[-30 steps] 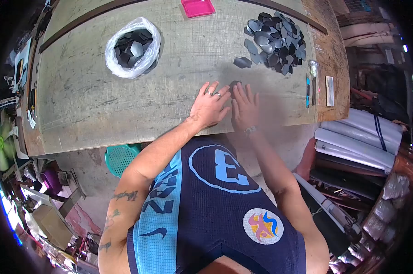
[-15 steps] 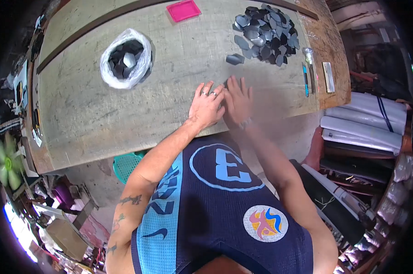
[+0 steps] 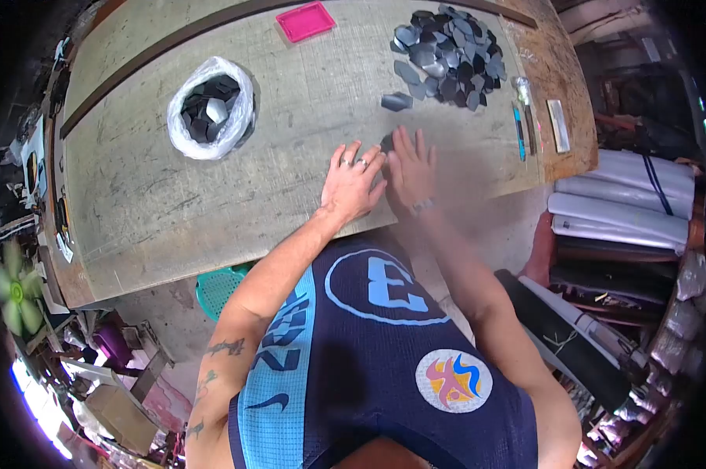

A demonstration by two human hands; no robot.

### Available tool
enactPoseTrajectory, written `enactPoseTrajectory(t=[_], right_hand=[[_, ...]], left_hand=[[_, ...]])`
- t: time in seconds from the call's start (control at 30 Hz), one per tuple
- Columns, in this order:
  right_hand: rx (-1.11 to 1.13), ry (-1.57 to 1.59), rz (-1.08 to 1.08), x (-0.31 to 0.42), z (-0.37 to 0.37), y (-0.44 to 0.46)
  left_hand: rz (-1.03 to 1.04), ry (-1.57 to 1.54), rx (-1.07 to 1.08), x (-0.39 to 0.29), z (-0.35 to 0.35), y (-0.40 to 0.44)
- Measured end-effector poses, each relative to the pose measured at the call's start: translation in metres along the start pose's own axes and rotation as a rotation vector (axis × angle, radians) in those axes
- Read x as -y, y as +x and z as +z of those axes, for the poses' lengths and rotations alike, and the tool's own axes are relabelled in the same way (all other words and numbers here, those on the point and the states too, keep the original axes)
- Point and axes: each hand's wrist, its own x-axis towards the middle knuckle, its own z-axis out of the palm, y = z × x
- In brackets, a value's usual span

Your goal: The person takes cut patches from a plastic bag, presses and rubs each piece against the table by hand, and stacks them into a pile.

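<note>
My left hand point(image 3: 351, 181), with rings on its fingers, rests palm down on the worktable point(image 3: 290, 195), fingers apart and slightly bent. Right beside it lies my right hand point(image 3: 412, 168), fingers stretched forward, a watch point(image 3: 422, 205) on the wrist; a blur covers part of it. Between the fingertips of both hands shows a small dark piece point(image 3: 386, 144), mostly hidden. Just beyond my right hand lies a single dark flat piece point(image 3: 397, 102), and behind it a pile of dark, angular flat pieces point(image 3: 450, 59). To the left stands a clear plastic bag point(image 3: 182, 137) holding similar pieces.
A pink tray point(image 3: 306, 22) lies at the back near a long dark strip point(image 3: 165, 56). On the right are a blue cutter point(image 3: 519, 133), a brush-like tool point(image 3: 529, 117) and a metal bar point(image 3: 558, 125). Rolls of material point(image 3: 618, 211) are stacked beyond the table's right edge.
The view has shifted slightly, so the bag and pile appear a little displaced. Both hands stay side by side on the table in nearly the same pose.
</note>
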Motion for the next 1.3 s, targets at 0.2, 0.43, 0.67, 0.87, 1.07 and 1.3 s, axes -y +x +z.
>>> enactPoseTrajectory(t=[0.2,0.43,0.67,0.87,1.07,1.3], right_hand=[[0.086,-0.051,-0.093,-0.002,-0.005,-0.01],[0.012,-0.03,-0.078,0.002,0.003,-0.008],[-0.05,-0.016,-0.049,-0.053,-0.01,0.018],[-0.117,-0.102,0.001,-0.136,-0.029,0.009],[-0.011,-0.067,0.074,-0.128,-0.046,0.013],[-0.061,-0.124,0.051,-0.137,-0.031,0.012]], left_hand=[[-0.002,0.021,0.006,0.001,0.003,0.002],[-0.006,0.051,0.059,-0.001,-0.001,0.005],[-0.01,0.0,-0.066,0.0,-0.001,0.002],[-0.299,-0.129,-0.253,-0.025,-0.005,0.031],[-0.385,0.029,-0.13,-0.046,0.023,0.059],[-0.495,-0.525,0.129,-0.052,-0.031,0.048]])
